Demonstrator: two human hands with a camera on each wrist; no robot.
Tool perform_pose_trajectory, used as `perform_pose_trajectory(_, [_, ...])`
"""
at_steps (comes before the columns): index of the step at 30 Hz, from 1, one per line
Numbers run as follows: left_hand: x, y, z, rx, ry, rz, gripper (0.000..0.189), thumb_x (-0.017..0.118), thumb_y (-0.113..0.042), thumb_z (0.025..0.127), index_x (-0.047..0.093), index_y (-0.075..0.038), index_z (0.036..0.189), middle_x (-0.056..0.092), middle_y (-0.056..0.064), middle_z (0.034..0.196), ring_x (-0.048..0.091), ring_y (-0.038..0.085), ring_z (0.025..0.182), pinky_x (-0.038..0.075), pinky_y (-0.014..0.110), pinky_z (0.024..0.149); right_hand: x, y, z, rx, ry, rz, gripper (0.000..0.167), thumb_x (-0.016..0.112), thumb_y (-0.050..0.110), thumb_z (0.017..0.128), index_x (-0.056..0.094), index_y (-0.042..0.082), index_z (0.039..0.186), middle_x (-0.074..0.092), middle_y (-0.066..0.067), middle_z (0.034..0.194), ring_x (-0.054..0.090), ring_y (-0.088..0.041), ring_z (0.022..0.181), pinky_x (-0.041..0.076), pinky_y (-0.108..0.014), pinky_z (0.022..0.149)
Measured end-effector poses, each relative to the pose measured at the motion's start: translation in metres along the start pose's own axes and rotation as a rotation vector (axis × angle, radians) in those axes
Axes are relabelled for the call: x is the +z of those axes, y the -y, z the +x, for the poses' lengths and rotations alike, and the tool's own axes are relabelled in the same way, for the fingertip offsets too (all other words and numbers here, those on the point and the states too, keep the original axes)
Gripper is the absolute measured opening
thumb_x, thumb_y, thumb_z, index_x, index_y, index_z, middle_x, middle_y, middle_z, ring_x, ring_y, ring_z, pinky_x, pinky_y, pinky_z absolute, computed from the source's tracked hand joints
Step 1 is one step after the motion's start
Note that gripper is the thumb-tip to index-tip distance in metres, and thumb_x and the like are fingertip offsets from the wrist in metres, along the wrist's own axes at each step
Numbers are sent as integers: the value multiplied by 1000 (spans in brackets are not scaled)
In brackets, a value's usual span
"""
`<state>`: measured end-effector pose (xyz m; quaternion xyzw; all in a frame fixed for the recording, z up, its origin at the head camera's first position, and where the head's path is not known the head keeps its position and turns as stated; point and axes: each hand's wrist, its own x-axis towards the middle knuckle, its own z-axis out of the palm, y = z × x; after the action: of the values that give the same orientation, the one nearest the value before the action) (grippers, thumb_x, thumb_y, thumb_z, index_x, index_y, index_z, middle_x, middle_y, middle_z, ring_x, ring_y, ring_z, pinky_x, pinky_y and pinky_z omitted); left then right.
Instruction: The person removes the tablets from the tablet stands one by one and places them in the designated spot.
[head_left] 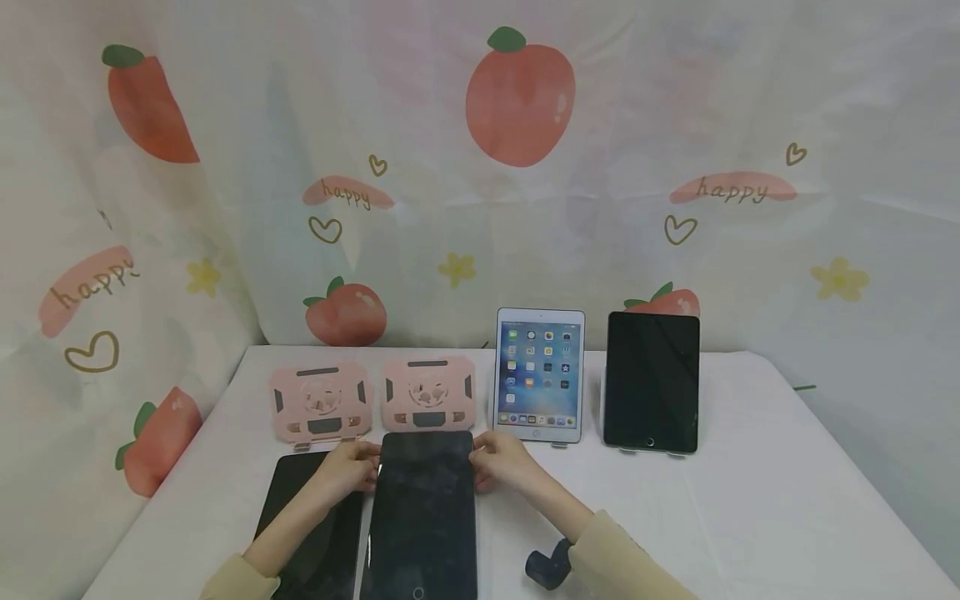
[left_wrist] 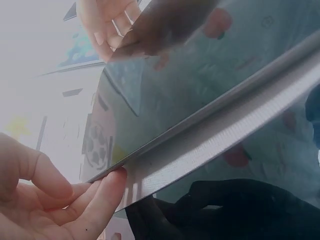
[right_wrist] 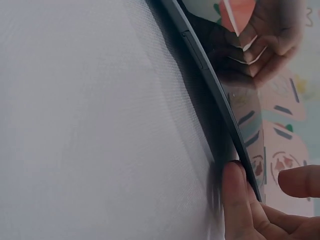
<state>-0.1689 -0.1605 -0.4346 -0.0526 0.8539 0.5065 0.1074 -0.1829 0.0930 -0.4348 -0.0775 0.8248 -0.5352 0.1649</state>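
A black tablet (head_left: 423, 508) with a dark screen lies lengthwise in front of the person. Its far end is tipped up off the white cloth in the right wrist view. At the far left corner, my left hand (head_left: 348, 471) holds the edge, fingertips (left_wrist: 117, 176) against its side. My right hand (head_left: 504, 462) holds the far right corner, with fingers (right_wrist: 234, 182) beneath the edge and the thumb above the screen side. A second black tablet (head_left: 330, 542) lies to the left, partly hidden under my left forearm.
Two pink tablet cases (head_left: 345, 392) stand side by side behind the hands. To their right are a white tablet (head_left: 540, 350) with a lit screen and an upright black tablet (head_left: 651, 375), both on stands. A small black object (head_left: 546, 571) sits by the right sleeve (head_left: 622, 558).
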Motion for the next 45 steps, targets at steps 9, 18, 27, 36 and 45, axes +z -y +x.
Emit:
perform_pose_trajectory(9, [1,7,-2,-9,8,20,34,48,-1,91,56,14,121,67,15,94,63,15,76,58,32,67,3,-2,-1,11,23,-19,34,55,4,91,53,-15,120,70,-22,91,70,-24,68,59,-32,61])
perform_pose_trajectory(18, [2,5,-3,3,-8,51,31,50,-3,92,58,14,117,67,14,91,64,15,73,59,32,64,2,-3,-4,-15,31,-26,37,55,5,92,52,-16,122,70,-21,90,71,-25,68,59,-31,61])
perform_pose_trajectory(27, [5,5,-4,37,-31,112,30,50,-2,92,59,14,115,63,11,82,63,14,64,58,31,60,1,-4,-6,-9,39,-13,37,54,6,93,53,-15,123,71,-19,86,71,-24,69,59,-30,62])
perform_pose_trajectory(36, [6,5,-4,46,-39,182,29,50,-3,92,61,13,114,64,10,81,65,14,63,58,31,60,1,-5,-5,-1,43,-14,37,54,7,93,55,-15,122,71,-18,86,71,-24,69,59,-30,62])
perform_pose_trajectory(45, [5,3,-4,50,-32,195,28,51,-3,92,61,12,113,68,13,88,67,17,68,58,32,60,0,-7,-5,-2,51,-10,37,54,7,93,55,-15,122,70,-18,86,71,-24,70,59,-30,62])
